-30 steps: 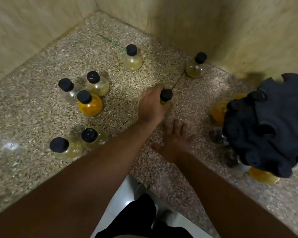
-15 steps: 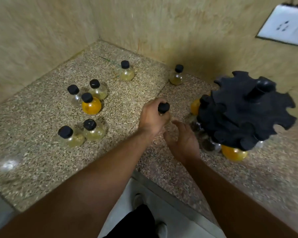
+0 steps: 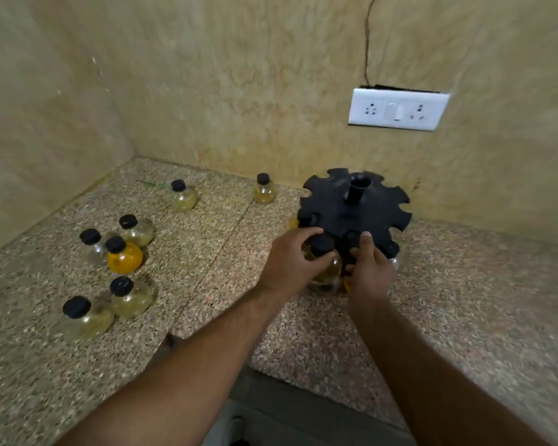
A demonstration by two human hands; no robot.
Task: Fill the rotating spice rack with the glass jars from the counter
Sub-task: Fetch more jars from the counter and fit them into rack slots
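One jar (image 3: pixel 331 268) is at the rack (image 3: pixel 355 214). Our left hand (image 3: pixel 290 262) curls fingers and thumb round its belly and holds it against the rack's near rim, with its black cap (image 3: pixel 321 244) close to a notch. As far as we can see, it is not seated. Our right hand (image 3: pixel 371 268) sits on the same rim just beside the jar, forefinger laid on the top plate and the other fingers bent below. Whether they clasp the rim or only steady it, we cannot tell.

We judge the task under way but far from done. Bits of glass and orange show beneath the plate on the near side, so some jars seem to hang there already, though the hands hide how many. The notches round the far side look unfilled. Seven loose jars (image 3: pixel 128 292) wait on the desk (image 3: pixel 207 284) to the left — five clustered nearer us, among them an orange jar (image 3: pixel 124 259), and two well apart by the wall (image 3: pixel 239 91).

The jars are clear glass, squat and bulbous with narrow necks and matte black caps, and most hold something pale yellow. The rack looks like matte black plastic — a round plate cut with open slots like a cog, with a hollow post (image 3: pixel 356 188) upright at its centre. The desk is speckled, polished stone with a thin seam across it. The wall is mottled tan and carries a white socket (image 3: pixel 397 109).
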